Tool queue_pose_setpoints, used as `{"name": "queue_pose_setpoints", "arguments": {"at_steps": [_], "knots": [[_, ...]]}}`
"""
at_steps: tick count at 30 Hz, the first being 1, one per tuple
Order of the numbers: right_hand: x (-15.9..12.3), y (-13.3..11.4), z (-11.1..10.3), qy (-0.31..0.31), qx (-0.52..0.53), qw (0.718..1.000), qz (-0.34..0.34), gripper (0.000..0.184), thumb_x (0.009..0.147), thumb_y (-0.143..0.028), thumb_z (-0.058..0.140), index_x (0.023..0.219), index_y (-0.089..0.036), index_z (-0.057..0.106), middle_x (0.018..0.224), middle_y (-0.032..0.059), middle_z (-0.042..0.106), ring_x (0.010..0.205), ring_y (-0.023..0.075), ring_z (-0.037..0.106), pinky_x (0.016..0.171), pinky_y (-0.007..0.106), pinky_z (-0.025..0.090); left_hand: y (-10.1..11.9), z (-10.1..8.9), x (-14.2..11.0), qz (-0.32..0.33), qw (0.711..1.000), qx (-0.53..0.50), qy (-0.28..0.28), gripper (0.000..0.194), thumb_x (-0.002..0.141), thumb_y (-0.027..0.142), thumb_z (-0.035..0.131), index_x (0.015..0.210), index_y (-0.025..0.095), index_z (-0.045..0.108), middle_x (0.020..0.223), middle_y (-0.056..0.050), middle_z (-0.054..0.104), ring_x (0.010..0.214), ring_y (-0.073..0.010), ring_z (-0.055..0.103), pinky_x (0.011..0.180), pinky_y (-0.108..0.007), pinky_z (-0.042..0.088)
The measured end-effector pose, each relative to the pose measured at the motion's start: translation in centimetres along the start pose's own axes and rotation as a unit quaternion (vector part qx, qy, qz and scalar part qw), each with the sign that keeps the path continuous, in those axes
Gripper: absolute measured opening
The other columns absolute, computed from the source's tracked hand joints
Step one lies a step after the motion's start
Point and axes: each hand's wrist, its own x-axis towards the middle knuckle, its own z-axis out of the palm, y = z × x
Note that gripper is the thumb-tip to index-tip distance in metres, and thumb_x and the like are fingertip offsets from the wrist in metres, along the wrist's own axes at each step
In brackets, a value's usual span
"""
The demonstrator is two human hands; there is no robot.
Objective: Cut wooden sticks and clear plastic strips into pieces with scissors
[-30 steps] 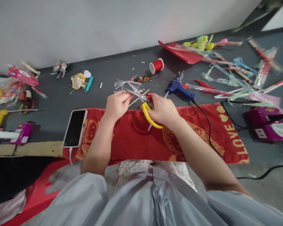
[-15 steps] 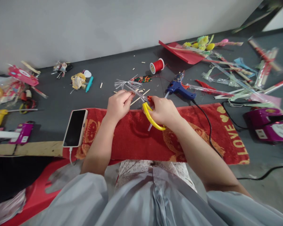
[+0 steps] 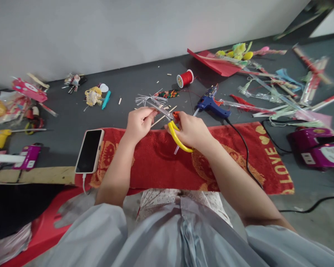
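Yellow-handled scissors [image 3: 176, 138] sit in my right hand [image 3: 194, 129], which is closed around the handles. Their blades slant up and left, reaching the fingertips of my left hand [image 3: 140, 124]. Those fingers are pinched together at the blade, and what lies between them is too small to make out. A bit of orange-red [image 3: 176, 114] shows by my right fingertips. Just beyond both hands lie a bunch of silvery strands [image 3: 149, 99], a patterned fabric piece [image 3: 169, 94] and thin pale sticks [image 3: 159, 121]. Under my wrists is a red towel [image 3: 158, 167].
A red thread spool [image 3: 187, 78] and a blue glue gun [image 3: 213, 105] lie beyond my right hand. To the left are a phone [image 3: 89, 151] and a teal marker [image 3: 106, 100]. Wrapped sticks [image 3: 284, 85] and a purple power box [image 3: 314, 146] occupy the right side.
The scissors' blades appear slightly more apart and the handles have shifted a little. My left fingers have moved only slightly.
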Motion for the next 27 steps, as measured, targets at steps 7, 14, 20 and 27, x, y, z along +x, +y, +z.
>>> {"name": "queue_pose_setpoints", "arguments": {"at_steps": [7, 14, 20, 27], "knots": [[-0.2, 0.2, 0.1, 0.010, -0.010, 0.999, -0.032, 0.054, 0.085, -0.061, 0.044, 0.108, -0.013, 0.055, 0.091, 0.0121, 0.069, 0.075, 0.0240, 0.062, 0.066, 0.033, 0.039, 0.1, -1.0, 0.2, -0.080, 0.981, -0.170, -0.056, 0.043, 0.089, 0.051, 0.054, 0.065, 0.016, 0.065, 0.050, 0.002, 0.052, 0.045, -0.0064, 0.046, 0.046, -0.020, 0.037], [-0.3, 0.3, 0.1, 0.019, -0.009, 0.997, -0.072, 0.057, 0.085, -0.066, 0.040, 0.104, -0.014, 0.052, 0.095, 0.0143, 0.067, 0.082, 0.0255, 0.062, 0.069, 0.033, 0.039, -0.3, -1.6, -0.3, -0.217, 0.915, -0.316, -0.128, 0.036, 0.081, 0.051, 0.064, 0.073, 0.017, 0.069, 0.049, 0.003, 0.046, 0.035, -0.0031, 0.031, 0.033, -0.020, 0.023], [-0.2, 0.4, 0.2, 0.032, 0.010, 0.995, -0.094, 0.055, 0.086, -0.065, 0.040, 0.104, -0.014, 0.051, 0.098, 0.0139, 0.066, 0.084, 0.0243, 0.061, 0.070, 0.032, 0.039, -0.6, -1.5, -0.3, -0.244, 0.888, -0.363, -0.142, 0.034, 0.077, 0.051, 0.068, 0.073, 0.018, 0.069, 0.048, 0.003, 0.045, 0.037, -0.0028, 0.028, 0.033, -0.019, 0.021], [-0.1, 0.2, 0.0, 0.009, 0.005, 0.998, -0.061, 0.051, 0.086, -0.059, 0.044, 0.104, -0.013, 0.055, 0.092, 0.0121, 0.067, 0.076, 0.0223, 0.060, 0.066, 0.032, 0.037, -0.5, -1.1, -0.3, -0.249, 0.892, -0.354, -0.134, 0.026, 0.082, 0.043, 0.062, 0.082, 0.018, 0.071, 0.052, 0.003, 0.045, 0.038, -0.0027, 0.029, 0.034, -0.018, 0.021]]}}
